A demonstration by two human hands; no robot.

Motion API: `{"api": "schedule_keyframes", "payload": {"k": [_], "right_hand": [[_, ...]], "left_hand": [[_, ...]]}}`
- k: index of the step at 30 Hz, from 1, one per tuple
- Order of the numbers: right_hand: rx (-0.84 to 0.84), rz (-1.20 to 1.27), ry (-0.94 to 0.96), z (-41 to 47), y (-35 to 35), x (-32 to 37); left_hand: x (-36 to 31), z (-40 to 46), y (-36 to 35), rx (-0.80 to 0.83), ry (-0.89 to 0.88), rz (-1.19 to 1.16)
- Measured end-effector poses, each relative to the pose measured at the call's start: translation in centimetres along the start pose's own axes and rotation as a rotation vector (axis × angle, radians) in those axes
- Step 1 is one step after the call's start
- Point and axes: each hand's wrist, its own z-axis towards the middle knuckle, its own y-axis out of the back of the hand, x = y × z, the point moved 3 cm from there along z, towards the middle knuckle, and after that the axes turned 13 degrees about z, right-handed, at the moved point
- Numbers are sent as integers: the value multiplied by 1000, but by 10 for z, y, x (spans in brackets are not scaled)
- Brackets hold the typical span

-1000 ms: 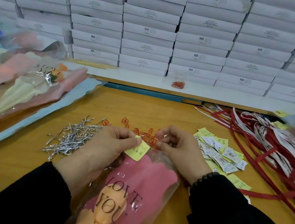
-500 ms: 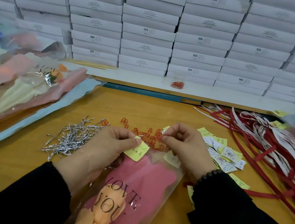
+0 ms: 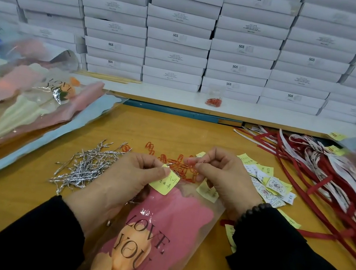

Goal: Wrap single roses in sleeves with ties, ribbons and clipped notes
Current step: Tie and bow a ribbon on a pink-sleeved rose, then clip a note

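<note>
Here our left hand pinches the note at the sleeve top; our right hand, just beside, seemingly pinches a clip.

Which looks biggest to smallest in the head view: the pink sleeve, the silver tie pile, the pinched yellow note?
1. Pink sleeve, though nearest the camera.
2. Silver tie pile.
3. Yellow note.
</note>
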Motion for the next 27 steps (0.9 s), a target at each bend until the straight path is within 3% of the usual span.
{"api": "schedule_keyframes", "payload": {"k": [21,25,27], "right_hand": [[160,51,3,-7,-16,-2],[85,10,6,-5,-14,-3],[-29,-165,98,-3,-8,0]], "left_hand": [[-1,1,-5,29,-39,-70],[-2,0,-6,-4,-34,-77],[-1,1,-5,-25,-5,-122]]}}
